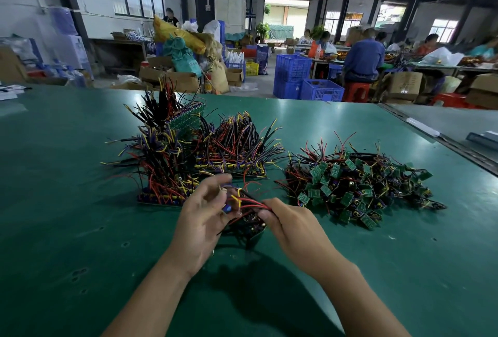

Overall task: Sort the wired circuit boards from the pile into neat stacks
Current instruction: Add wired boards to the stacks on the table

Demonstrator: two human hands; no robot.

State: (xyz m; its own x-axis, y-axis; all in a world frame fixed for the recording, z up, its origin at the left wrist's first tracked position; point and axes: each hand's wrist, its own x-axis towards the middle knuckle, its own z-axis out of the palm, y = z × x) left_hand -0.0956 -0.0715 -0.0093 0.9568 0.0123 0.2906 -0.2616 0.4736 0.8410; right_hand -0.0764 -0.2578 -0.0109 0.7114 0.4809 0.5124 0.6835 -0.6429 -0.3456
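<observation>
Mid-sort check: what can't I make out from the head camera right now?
All head view:
- held boards: mostly hidden by wires, left hand and right hand; count unclear
- left fingertips: motion-blurred, grip unclear
- sorted stacks: boards buried under wires
- loose pile: markings too small

L hand fingertips motion-blurred; held boards mostly hidden behind fingers & wires; R hand fingertips tucked out of sight; both forearms cut off at bottom edge; stacks: boards buried under wires, count unclear; table runs off both side edges.
</observation>
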